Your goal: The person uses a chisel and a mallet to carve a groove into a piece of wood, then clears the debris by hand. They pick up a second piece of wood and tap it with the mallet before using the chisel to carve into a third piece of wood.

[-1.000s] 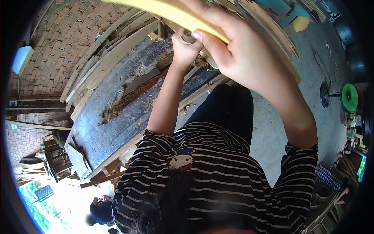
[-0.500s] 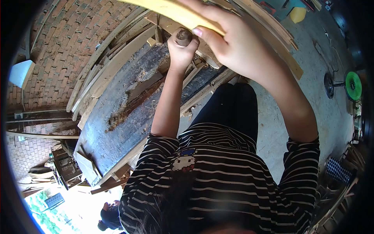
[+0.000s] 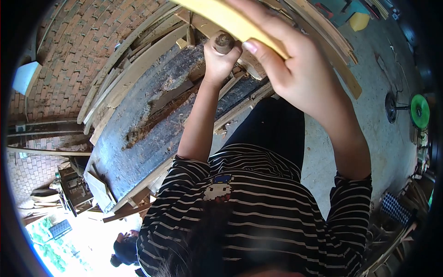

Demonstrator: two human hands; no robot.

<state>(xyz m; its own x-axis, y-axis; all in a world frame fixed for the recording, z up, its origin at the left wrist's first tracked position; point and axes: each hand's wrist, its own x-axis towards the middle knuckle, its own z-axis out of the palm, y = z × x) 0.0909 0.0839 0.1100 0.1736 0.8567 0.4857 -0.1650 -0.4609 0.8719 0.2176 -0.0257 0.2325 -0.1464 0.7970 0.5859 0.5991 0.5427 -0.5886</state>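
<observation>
My left hand (image 3: pixel 219 64) is closed in a fist around a brown wooden handle (image 3: pixel 224 41), whose round end points up. The rest of that tool is hidden below the fist. Just to the right, my right hand (image 3: pixel 295 60) holds a long yellow piece (image 3: pixel 230 21) between thumb and fingers. This piece runs up and left past the top edge of the view and passes close to the handle. Under both hands is a dark, worn workbench (image 3: pixel 138 111) with shavings and wood pieces on it.
Long boards (image 3: pixel 134 69) lie along the bench's far side by a brick wall (image 3: pixel 83 51). More planks (image 3: pixel 323 27) are at the upper right. A green fan (image 3: pixel 419 111) stands on the floor at right. Another person (image 3: pixel 125 248) is at the lower left.
The view has shifted slightly. Both hands and the yellow piece appear a little further right and lower, still held the same way.
</observation>
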